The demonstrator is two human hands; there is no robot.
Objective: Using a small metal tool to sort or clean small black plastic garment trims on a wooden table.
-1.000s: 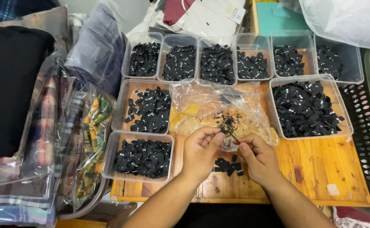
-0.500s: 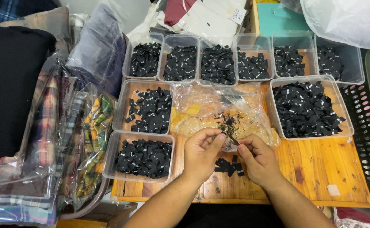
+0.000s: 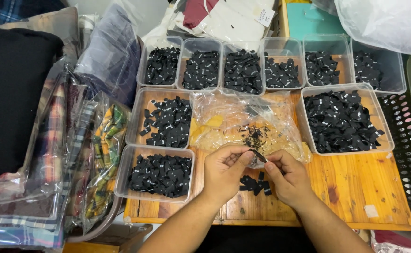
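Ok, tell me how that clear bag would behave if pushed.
The clear bag looks thin and crinkled, so it would likely crumple rather than slide whole. It probably weighs little, holding only loose black bits. Those might shift inside.

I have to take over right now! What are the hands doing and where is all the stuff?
Left hand and right hand: both pinch one small black label between them, above the wooden table.
Small pile of labels lies on the table under the hands.
Clear bag with loose black bits lies just behind.
Done: nine tubs around hold sorted labels.
Left: the pile and the bag's bits.
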